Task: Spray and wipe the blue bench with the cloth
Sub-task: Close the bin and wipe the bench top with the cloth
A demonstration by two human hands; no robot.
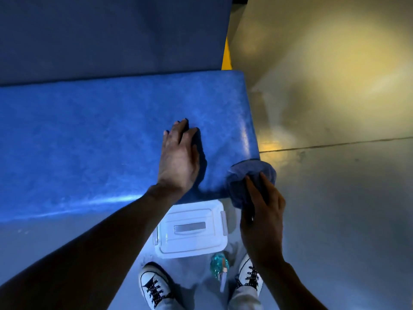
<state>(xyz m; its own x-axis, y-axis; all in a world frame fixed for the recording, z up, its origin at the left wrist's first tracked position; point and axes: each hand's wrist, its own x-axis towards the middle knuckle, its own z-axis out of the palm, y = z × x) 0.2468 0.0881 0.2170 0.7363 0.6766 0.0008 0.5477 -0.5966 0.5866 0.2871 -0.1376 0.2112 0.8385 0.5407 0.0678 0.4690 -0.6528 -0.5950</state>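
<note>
Cloth [250, 175] sits bunched in my right grip [261, 211] at the desk [89, 142] corner; my left grip [178, 157] presses flat, fingers straight, empty. I reckon the wad could slide off that edge, or my feet knock the spray bottle [220, 268].

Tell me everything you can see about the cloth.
The cloth is a dull blue-grey fabric, soft and bunched into a rounded wad. The right hand grips it, fingers curled over its near side. It sits at the near right corner of the blue bench, partly overhanging the edge; contact with the bench looks likely.
</note>
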